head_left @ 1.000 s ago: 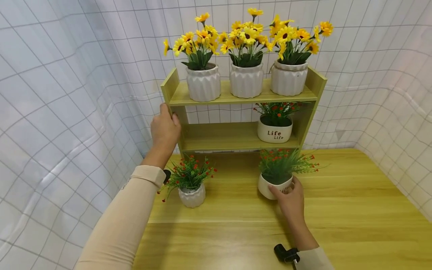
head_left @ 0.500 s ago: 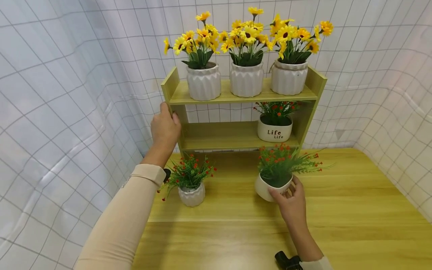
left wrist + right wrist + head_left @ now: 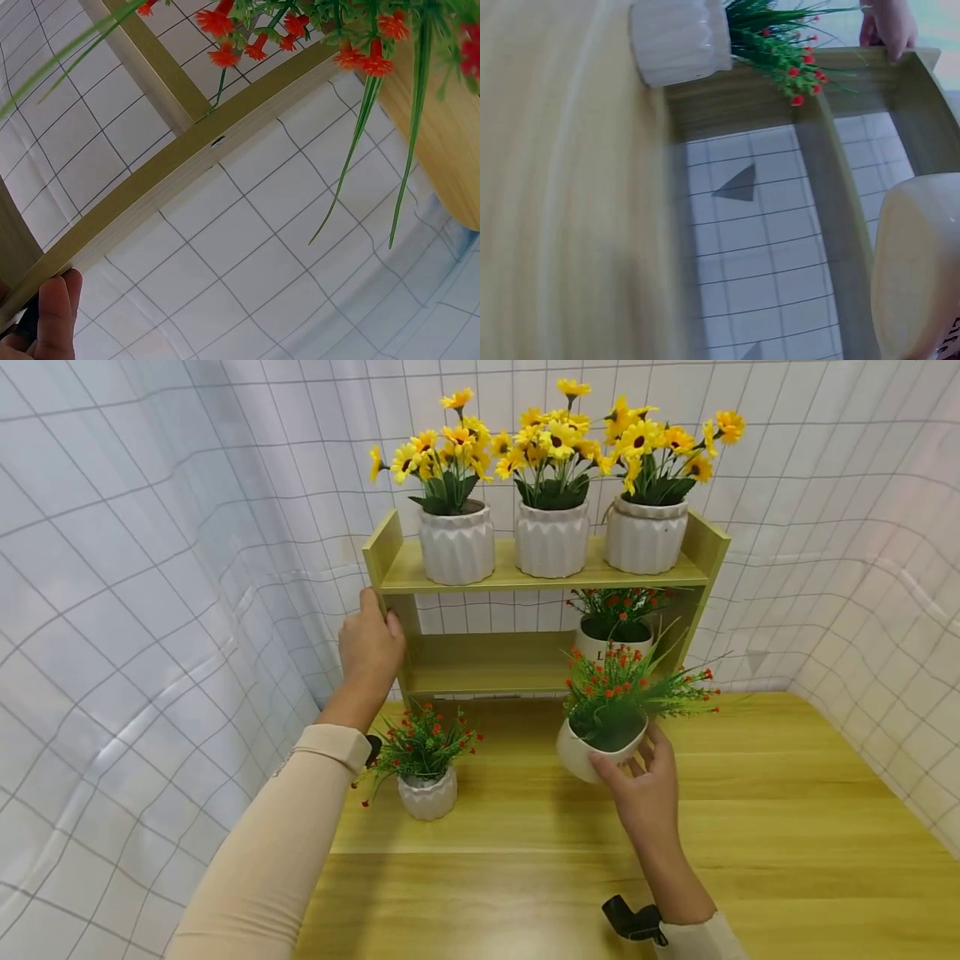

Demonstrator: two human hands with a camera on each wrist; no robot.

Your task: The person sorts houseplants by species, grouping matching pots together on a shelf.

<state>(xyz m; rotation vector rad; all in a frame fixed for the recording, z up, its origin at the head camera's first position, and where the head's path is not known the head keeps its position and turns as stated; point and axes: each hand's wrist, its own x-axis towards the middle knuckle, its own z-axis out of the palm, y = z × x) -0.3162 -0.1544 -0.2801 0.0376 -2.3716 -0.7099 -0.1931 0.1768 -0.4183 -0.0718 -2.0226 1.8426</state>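
Observation:
My left hand [image 3: 371,643] grips the left side panel of a wooden shelf [image 3: 491,664], just below its top board. In the left wrist view its fingers [image 3: 56,311] lie at the panel's edge. My right hand [image 3: 647,793] holds a white oval flowerpot [image 3: 581,758] with green grass and small red flowers, thumb at the front. Tilted and above the table, the pot overlaps the middle board's right end in the head view. Its smooth side [image 3: 907,262] shows in the right wrist view. Behind it, a similar pot [image 3: 590,647] stands on the middle board, partly hidden.
Three white fluted pots [image 3: 551,539] with yellow flowers line the top board. A smaller fluted pot [image 3: 427,795] with red flowers stands on the wooden table [image 3: 480,893], front left of the shelf. A grid-patterned curtain [image 3: 150,635] hangs behind and on both sides.
My right hand has raised the oval flowerpot from near the tabletop toward the middle board, and its flowers now cover part of the pot behind. My left hand keeps its place on the shelf.

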